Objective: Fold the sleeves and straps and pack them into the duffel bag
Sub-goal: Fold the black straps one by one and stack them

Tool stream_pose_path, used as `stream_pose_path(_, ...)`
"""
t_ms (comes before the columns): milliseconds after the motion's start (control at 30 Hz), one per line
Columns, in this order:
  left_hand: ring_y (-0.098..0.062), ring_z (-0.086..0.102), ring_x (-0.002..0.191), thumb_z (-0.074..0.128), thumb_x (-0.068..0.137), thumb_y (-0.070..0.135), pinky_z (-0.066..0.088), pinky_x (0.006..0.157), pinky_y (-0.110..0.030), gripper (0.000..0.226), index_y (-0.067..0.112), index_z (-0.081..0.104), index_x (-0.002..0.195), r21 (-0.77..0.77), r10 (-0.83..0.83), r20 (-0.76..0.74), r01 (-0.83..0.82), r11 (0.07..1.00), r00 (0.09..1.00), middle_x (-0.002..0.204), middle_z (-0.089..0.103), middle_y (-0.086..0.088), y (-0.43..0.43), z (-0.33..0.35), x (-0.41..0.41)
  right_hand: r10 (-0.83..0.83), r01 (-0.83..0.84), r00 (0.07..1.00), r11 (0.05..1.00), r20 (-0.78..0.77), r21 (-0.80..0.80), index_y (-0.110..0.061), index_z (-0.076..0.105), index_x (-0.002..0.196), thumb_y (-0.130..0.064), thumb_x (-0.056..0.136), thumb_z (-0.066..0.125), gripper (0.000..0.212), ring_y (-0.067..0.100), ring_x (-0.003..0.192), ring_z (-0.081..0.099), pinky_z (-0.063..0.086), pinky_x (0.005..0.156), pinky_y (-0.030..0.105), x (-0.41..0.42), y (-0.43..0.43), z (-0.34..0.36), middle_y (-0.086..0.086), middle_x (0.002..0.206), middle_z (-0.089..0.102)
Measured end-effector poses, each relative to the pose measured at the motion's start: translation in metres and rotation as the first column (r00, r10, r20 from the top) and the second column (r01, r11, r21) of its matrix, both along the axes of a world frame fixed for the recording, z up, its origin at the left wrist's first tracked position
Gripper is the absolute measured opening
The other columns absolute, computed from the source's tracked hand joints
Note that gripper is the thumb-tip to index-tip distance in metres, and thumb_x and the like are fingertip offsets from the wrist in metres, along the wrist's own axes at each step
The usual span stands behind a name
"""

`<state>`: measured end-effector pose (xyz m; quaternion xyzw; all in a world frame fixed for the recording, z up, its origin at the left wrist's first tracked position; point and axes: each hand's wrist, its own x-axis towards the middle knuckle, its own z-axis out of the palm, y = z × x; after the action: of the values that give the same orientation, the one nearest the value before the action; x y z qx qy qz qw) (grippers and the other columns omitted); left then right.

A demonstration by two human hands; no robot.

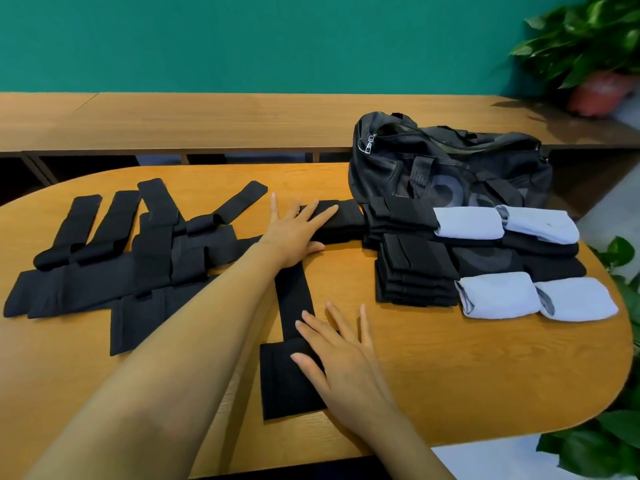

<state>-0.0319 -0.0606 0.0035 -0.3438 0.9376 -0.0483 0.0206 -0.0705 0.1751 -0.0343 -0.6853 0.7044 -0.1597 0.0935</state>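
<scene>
A long black strap [294, 299] lies bent in an L on the wooden table [450, 368]. My left hand [298, 230] presses flat on its far arm, fingers straight. Flat on the strap's wide near end [284, 386] rests my right hand [339, 355], fingers spread. A pile of unfolded black straps [131, 251] covers the table's left side. Folded black pieces [415, 268] and rolled light-blue sleeves [498, 296] are stacked at the right. The black duffel bag [443, 168] sits behind them, its zip pull hanging at its left end.
A long wooden bench or shelf [207, 123] runs behind the table below a green wall. A potted plant [599, 88] stands at the back right, and more leaves [616, 438] crowd the table's right edge.
</scene>
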Motion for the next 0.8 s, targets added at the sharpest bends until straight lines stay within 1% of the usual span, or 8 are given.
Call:
stream_pose_path(67,-0.033,0.000,0.150,0.039,0.098,0.054,-0.010,0.112,-0.069,0.076,0.038,-0.011,0.153,0.004,0.026,-0.078,-0.026,1.000,0.997,0.165,-0.001,-0.004,0.006,0.002,0.005,-0.002,0.002,1.000,1.000,-0.009,-0.008,-0.032,0.034,0.150,-0.060,0.100,0.015,0.061,0.009,0.150,-0.003,-0.020,0.116,0.048,-0.001,0.000,0.000,-0.016,0.158,0.027)
stream_pose_path(167,-0.029,0.003,0.151,0.036,0.099,0.054,-0.008,0.112,-0.069,0.073,0.035,-0.007,0.155,0.022,0.080,-0.230,-0.077,0.997,0.970,0.165,0.001,-0.003,0.026,0.009,0.021,-0.016,0.015,0.999,1.000,-0.030,-0.007,-0.031,0.035,0.150,-0.060,0.099,0.012,0.063,0.011,0.151,-0.001,-0.020,0.116,0.048,-0.002,0.000,-0.001,-0.015,0.157,0.029)
stream_pose_path(267,-0.022,0.005,0.151,0.033,0.099,0.053,-0.010,0.114,-0.063,0.069,0.034,-0.002,0.156,0.102,0.133,-0.373,-0.101,0.990,0.918,0.165,0.006,0.000,0.062,0.011,0.049,-0.053,0.052,0.997,0.998,-0.061,-0.022,-0.033,0.037,0.149,-0.062,0.096,0.006,0.068,0.013,0.151,0.002,-0.019,0.117,0.049,-0.003,0.000,-0.001,-0.015,0.157,0.031)
stream_pose_path(333,-0.016,0.005,0.151,0.031,0.098,0.054,-0.011,0.116,-0.060,0.067,0.033,0.004,0.156,0.161,0.160,-0.428,-0.099,0.982,0.890,0.164,0.009,0.003,0.092,0.006,0.072,-0.064,0.063,0.994,0.998,-0.090,-0.024,-0.034,0.036,0.149,-0.064,0.094,0.001,0.072,0.014,0.151,0.004,-0.018,0.117,0.051,-0.004,0.000,-0.001,-0.015,0.157,0.031)
stream_pose_path(433,-0.005,0.001,0.150,0.023,0.093,0.060,-0.016,0.117,-0.055,0.068,0.034,0.012,0.155,0.238,0.130,-0.413,-0.031,0.971,0.901,0.163,0.008,0.011,0.137,-0.006,0.102,-0.047,0.044,0.996,0.998,-0.072,-0.035,-0.036,0.033,0.150,-0.069,0.093,0.000,0.074,0.012,0.151,0.001,-0.016,0.118,0.051,-0.008,0.004,0.002,-0.017,0.157,0.029)
stream_pose_path(533,0.004,-0.006,0.147,0.018,0.090,0.067,-0.018,0.117,-0.052,0.071,0.037,0.016,0.154,0.295,0.078,-0.404,0.049,0.954,0.911,0.160,0.006,0.018,0.167,-0.018,0.124,0.004,-0.006,0.999,0.998,-0.041,-0.069,-0.037,0.032,0.150,-0.072,0.095,0.008,0.070,0.005,0.150,-0.004,-0.020,0.118,0.046,-0.022,0.011,0.007,-0.020,0.157,0.025)
stream_pose_path(667,0.012,-0.008,0.143,0.029,0.088,0.075,-0.019,0.117,-0.050,0.077,0.036,0.021,0.153,0.318,0.018,-0.386,0.115,0.941,0.922,0.160,0.011,0.021,0.180,-0.028,0.139,0.128,-0.131,0.990,0.990,-0.054,-0.056,-0.039,0.033,0.149,-0.077,0.091,0.011,0.073,-0.001,0.148,-0.007,-0.013,0.120,0.046,-0.044,0.027,0.005,-0.021,0.157,0.024)
stream_pose_path(800,0.012,-0.001,0.144,0.038,0.087,0.077,-0.019,0.117,-0.049,0.078,0.035,0.027,0.152,0.268,-0.011,-0.370,0.118,0.956,0.929,0.158,0.018,0.021,0.186,-0.039,0.143,0.194,-0.200,0.976,0.978,-0.102,-0.055,-0.038,0.037,0.148,-0.082,0.088,0.017,0.077,0.000,0.148,-0.005,-0.010,0.121,0.047,-0.046,0.034,0.003,-0.021,0.157,0.024)
